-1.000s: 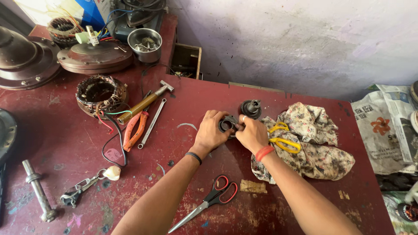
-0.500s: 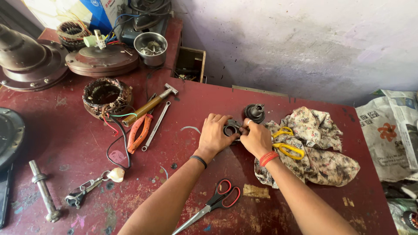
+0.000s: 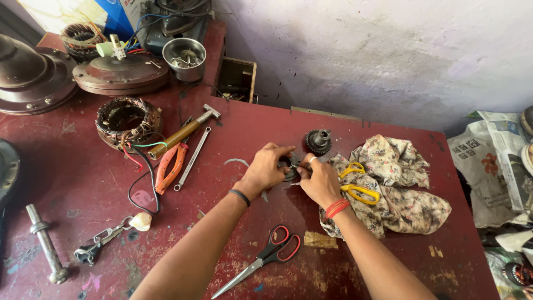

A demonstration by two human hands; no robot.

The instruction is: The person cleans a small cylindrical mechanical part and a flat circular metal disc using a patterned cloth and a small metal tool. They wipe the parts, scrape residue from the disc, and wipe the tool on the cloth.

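Observation:
My left hand (image 3: 264,169) and my right hand (image 3: 320,180) meet over the middle of the dark red table (image 3: 83,183), both closed around a small black ring-shaped metal part (image 3: 288,163). The left fingers wrap its left side, the right fingers pinch its right edge, and the hands hide most of it. Just behind them a dark geared metal part (image 3: 318,141) stands on the table. Yellow-handled scissors (image 3: 355,182) lie on a flowered cloth (image 3: 400,189) right beside my right hand.
Red-and-black scissors (image 3: 266,256) lie near my forearms. To the left are a hammer (image 3: 180,132), a spanner (image 3: 191,158), orange pliers (image 3: 168,165), a wound copper stator (image 3: 125,119), a steel bowl (image 3: 184,55), round fan covers (image 3: 119,72) and a metal shaft (image 3: 44,244). Newspapers (image 3: 494,161) lie at right.
Both hands have lifted the ring-shaped part slightly and tilted it, with the left fingers spreading over its top. The camera view shifted a little.

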